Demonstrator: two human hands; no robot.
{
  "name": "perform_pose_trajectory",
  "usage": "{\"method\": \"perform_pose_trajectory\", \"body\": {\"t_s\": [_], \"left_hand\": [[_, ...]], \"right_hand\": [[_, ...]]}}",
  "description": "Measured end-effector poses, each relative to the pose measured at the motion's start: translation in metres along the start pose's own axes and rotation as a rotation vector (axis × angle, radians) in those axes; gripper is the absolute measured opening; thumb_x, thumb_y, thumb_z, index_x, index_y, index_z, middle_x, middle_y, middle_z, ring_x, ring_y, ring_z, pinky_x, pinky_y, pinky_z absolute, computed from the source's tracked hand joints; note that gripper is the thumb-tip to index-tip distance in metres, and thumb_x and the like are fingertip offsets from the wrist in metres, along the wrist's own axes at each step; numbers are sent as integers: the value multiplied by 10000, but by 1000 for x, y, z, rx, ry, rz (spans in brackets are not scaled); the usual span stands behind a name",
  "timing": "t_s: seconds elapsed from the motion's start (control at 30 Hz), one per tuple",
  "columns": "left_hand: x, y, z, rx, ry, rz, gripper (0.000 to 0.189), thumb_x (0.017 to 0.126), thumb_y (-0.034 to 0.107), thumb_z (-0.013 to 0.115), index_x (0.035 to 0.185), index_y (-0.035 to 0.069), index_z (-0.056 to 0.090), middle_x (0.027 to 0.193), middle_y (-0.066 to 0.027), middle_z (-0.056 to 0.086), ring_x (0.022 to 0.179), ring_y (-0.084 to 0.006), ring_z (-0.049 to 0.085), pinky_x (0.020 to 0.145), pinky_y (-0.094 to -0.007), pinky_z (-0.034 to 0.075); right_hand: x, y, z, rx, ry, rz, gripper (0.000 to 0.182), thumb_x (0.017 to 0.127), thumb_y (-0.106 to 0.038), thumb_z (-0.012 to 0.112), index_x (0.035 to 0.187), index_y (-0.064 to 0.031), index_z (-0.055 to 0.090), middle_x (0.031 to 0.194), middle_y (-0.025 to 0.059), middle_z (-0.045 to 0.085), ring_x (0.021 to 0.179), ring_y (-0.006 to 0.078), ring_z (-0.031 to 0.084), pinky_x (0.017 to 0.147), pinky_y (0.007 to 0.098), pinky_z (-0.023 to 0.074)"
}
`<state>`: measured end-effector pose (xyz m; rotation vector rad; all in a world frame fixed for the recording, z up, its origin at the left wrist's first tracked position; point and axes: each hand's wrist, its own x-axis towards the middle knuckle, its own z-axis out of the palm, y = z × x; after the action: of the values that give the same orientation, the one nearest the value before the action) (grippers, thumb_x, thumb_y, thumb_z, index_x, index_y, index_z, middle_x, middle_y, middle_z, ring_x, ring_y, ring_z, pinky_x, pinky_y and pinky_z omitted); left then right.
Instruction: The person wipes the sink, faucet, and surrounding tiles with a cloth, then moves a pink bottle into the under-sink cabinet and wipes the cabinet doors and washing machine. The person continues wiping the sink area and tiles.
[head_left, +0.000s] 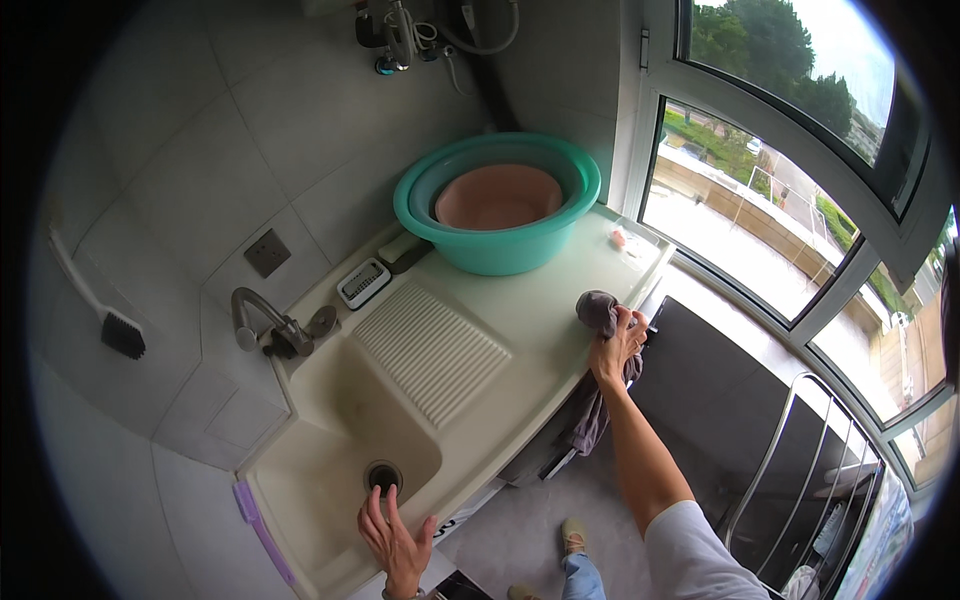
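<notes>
My right hand (619, 349) grips a crumpled grey-purple cloth (598, 312) at the right end of the counter's front edge. One end of the cloth bunches on the counter, and the rest hangs down below the edge. My left hand (396, 541) is over the front of the cream laundry sink (307, 480), fingers apart, with nothing seen in it. Its fingertips overlap the dark drain (383, 477) in this view; whether they touch it I cannot tell. A ribbed washboard (433, 352) is moulded into the counter beside the basin.
Nested green and pink plastic basins (499, 247) stand at the back. A faucet (274, 322), a soap dish (364, 283) and a wall-hung brush (120, 330) are left. A purple brush-like tool (262, 529) lies along the sink rim. A metal rack (787, 465) stands right, below the windows.
</notes>
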<state>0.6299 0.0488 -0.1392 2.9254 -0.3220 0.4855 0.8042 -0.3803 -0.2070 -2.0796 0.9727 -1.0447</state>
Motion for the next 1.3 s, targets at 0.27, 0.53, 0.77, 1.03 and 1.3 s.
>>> {"method": "perform_pose_trajectory", "body": {"t_s": [0.27, 0.53, 0.77, 1.03, 1.3], "left_hand": [[-1, -2, 1, -99, -142, -110, 733, 857, 575, 571, 1386, 77, 473, 1415, -150, 416, 1287, -359, 382, 1066, -508, 295], [7, -1, -5, -131, -140, -144, 700, 851, 542, 606, 1381, 102, 481, 1403, -133, 445, 1270, -345, 420, 1051, -490, 327], [6, -3, -6, -143, -116, -178, 694, 850, 557, 613, 1368, 109, 497, 1390, -117, 468, 1252, -335, 443, 1039, -484, 343], [7, -3, -12, -116, -145, -230, 678, 848, 587, 599, 1339, 127, 518, 1357, -102, 481, 1232, -316, 454, 1023, -456, 358], [16, -5, -8, -194, -143, -145, 660, 864, 596, 585, 1314, 116, 538, 1327, -108, 504, 1212, -309, 474, 1002, -449, 377]], "right_hand": [[46, 14, -3, -159, -100, -20, 458, 830, -115, 577, 1277, -161, 496, 1297, 203, 350, 1177, 431, 379, 992, 528, 323], [34, -12, -54, 341, -901, 268, 425, 823, -90, 572, 1242, -35, 529, 1090, 168, 551, 993, 317, 585, 891, 422, 463], [95, -154, -113, 1171, -697, 298, 350, 869, -65, 583, 1200, 48, 578, 1156, 100, 625, 1055, 219, 598, 980, 340, 450], [58, -135, -80, -222, -880, -449, 953, 726, -477, 802, 1500, -208, 315, 1533, 310, 197, 1439, 503, 143, 1133, 618, 172], [-44, -101, 32, -503, -613, -383, 888, 745, -650, 669, 1473, -218, 401, 1547, 250, 225, 1452, 443, 143, 1106, 691, 130]]}}
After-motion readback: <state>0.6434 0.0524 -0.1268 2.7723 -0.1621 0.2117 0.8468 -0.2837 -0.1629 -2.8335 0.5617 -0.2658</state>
